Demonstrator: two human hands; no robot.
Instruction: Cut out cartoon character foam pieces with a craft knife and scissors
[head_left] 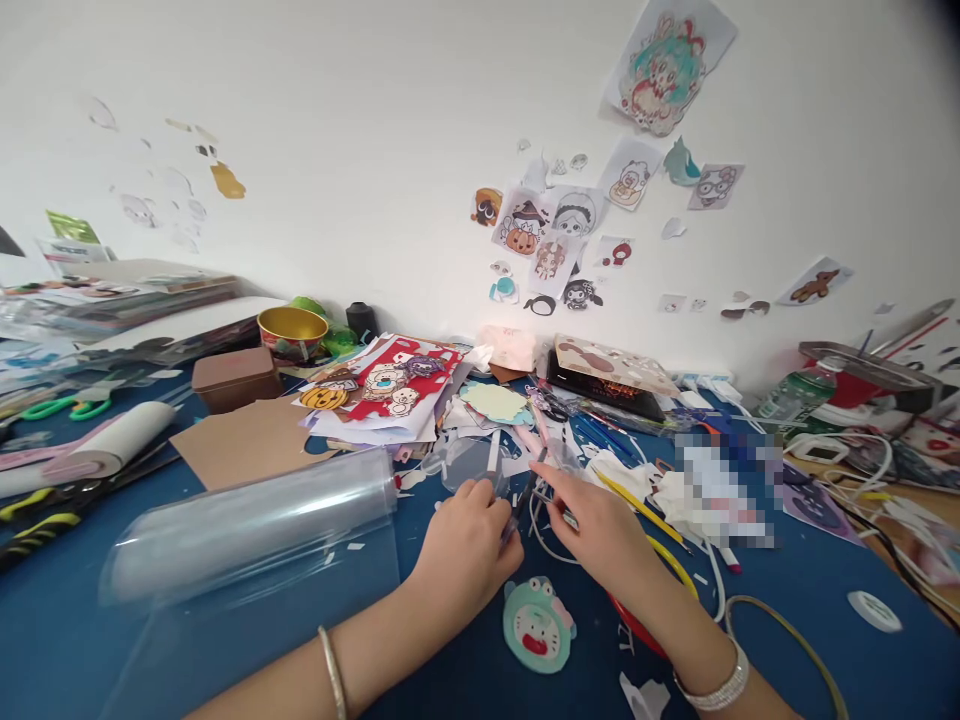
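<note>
Working hands: both meet over the middle of the blue table (60, 640), fingertips almost touching.
Left hand: the left hand (461, 545) is curled nearly closed, fingers bent over a small piece of clear film (469, 463) that lies just beyond the knuckles; whether the fingers actually pinch it I cannot tell.
Right hand: the right hand (600, 530) is partly closed, thumb and forefinger pressed on a thin dark tool (525, 495) whose tip points toward the left hand; what kind of tool it is I cannot tell.
Wrists: a thin bangle (333, 670) on the left forearm, a pale beaded bracelet (716, 690) on the right wrist.
Below the hands: a round green frog-face cutout (537, 625) lies flat on the table between the two forearms.
Left of the hands: a roll of clear plastic sheet (255, 525) lies on its side, one loose end spread over the table.
Beyond the hands: a stack of printed cartoon sheets (382, 390), a gold bowl (292, 330), a brown box (236, 378) and a sheet of brown card (247, 440).
Far left: green-handled scissors (67, 407) beside a white paper roll (112, 445).
Right: a yellow pencil (637, 505) just past the right hand, a green bottle (795, 395) farther off.
Wall: the white wall (337, 150) carries many taped cartoon cutouts (551, 235).
</note>
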